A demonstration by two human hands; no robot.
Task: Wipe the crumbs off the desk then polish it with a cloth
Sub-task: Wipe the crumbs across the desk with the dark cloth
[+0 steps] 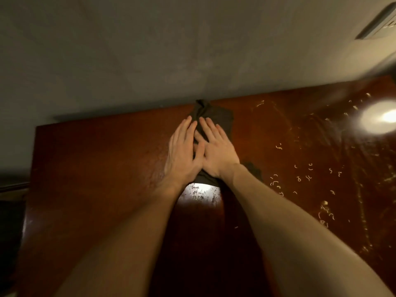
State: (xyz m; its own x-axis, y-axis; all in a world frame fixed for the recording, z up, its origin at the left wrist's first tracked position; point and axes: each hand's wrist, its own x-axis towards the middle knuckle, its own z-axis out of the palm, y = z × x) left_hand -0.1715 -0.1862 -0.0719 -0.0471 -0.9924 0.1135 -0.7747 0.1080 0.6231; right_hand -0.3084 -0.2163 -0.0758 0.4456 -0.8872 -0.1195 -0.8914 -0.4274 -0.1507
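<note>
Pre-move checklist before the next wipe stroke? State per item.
1. Both hands pressing the cloth: ok. The left hand and right hand lie flat on the cloth.
2. Cloth spread flat: not ok. Its far end is bunched against the wall.
3. Crumbs gone: not ok. Crumbs are scattered over the desk to the right of the cloth.
4. Path to the crumbs: ok. Nothing stands between the cloth and them.
5. Left part of the desk clean: cannot tell, too dim.
6. Ready to polish: not ok, wiping comes first.
</note>
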